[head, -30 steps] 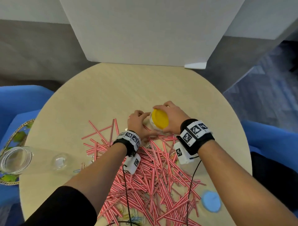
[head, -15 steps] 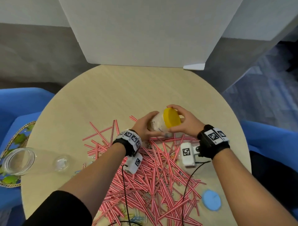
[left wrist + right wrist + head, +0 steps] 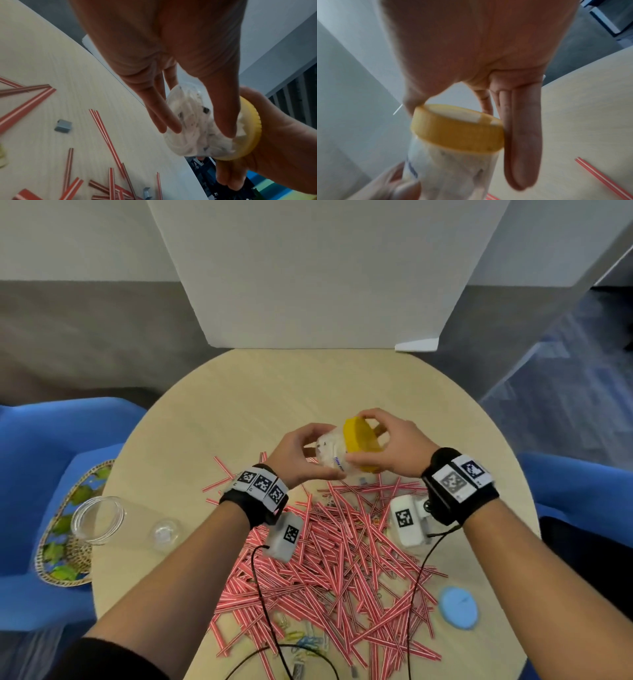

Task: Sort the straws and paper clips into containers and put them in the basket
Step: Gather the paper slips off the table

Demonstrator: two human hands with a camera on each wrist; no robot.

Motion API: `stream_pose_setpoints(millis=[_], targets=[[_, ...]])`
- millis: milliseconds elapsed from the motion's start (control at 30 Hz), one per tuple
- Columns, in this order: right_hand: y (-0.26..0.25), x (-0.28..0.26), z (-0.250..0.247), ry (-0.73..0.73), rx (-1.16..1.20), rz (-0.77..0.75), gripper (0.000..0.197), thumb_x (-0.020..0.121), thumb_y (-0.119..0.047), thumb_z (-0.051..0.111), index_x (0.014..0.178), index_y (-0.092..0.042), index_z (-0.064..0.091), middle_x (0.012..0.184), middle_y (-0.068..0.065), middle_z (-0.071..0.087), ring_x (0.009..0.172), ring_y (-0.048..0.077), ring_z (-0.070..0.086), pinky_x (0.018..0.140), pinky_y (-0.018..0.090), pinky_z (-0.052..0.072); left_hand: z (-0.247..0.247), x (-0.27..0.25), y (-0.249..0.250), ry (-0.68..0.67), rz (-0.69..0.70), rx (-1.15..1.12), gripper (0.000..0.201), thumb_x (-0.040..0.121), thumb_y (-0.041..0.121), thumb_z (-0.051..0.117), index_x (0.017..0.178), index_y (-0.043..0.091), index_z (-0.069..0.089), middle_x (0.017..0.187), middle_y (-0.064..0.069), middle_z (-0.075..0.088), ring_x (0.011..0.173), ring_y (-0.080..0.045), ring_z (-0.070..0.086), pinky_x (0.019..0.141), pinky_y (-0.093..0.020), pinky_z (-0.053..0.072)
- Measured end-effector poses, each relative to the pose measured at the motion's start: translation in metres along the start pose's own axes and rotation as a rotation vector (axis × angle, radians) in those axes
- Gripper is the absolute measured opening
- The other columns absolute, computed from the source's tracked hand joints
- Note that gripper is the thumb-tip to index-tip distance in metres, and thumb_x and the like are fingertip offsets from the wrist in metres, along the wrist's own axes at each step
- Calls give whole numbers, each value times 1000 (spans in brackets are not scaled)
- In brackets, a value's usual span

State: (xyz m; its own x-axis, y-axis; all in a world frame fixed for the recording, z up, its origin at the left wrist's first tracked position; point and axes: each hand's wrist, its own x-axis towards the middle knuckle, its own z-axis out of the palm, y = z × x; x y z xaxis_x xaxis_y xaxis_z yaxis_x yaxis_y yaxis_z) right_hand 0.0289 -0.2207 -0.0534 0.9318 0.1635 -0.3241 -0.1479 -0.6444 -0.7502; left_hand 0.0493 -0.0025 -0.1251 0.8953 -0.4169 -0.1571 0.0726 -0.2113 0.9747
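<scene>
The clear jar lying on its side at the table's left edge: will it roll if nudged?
Probably. The clear jar is round and lies on its side on the smooth table, its mouth close to the edge, so a sideways nudge could roll it off. It looks empty, so likely light. It may be glass or plastic; I cannot tell.

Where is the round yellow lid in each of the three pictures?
Head view: the round yellow plastic lid sits near the middle, above the straws, between both hands.
Left wrist view: the lid shows edge-on at the right, gripped by the right hand.
Right wrist view: the lid is low in the middle, under the palm.
Shared landmark: the clear jar stuffed with white paper, on which the lid sits in every view.
</scene>
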Motion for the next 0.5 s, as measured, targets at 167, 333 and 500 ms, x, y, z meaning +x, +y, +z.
stream_pose_setpoints(millis=[167,333,500], targets=[[-9,-11,16,32,-103,189,92,66,-95,32,117,-22,57,107,4,68,82,17,71,75,33,59,-4,-24,1,40,-8,36,79,52,25,97,122,22,61,113,3,68,98,-12,68,81,-33,59],[-11,-25,-3,-147,102,-39,81,71,-47,82,141,-43,41,141,-6,49,108,18,64,82,41,59,-9,-36,8,60,-15,50,81,51,30,97,123,25,61,114,7,68,100,-10,68,85,-35,59],[-28,-22,8,-105,-243,302,87,78,-86,33,121,-16,63,99,7,72,70,25,73,75,43,61,0,-52,7,16,-34,71,83,51,28,97,125,21,61,113,7,68,101,-9,67,89,-37,57]])
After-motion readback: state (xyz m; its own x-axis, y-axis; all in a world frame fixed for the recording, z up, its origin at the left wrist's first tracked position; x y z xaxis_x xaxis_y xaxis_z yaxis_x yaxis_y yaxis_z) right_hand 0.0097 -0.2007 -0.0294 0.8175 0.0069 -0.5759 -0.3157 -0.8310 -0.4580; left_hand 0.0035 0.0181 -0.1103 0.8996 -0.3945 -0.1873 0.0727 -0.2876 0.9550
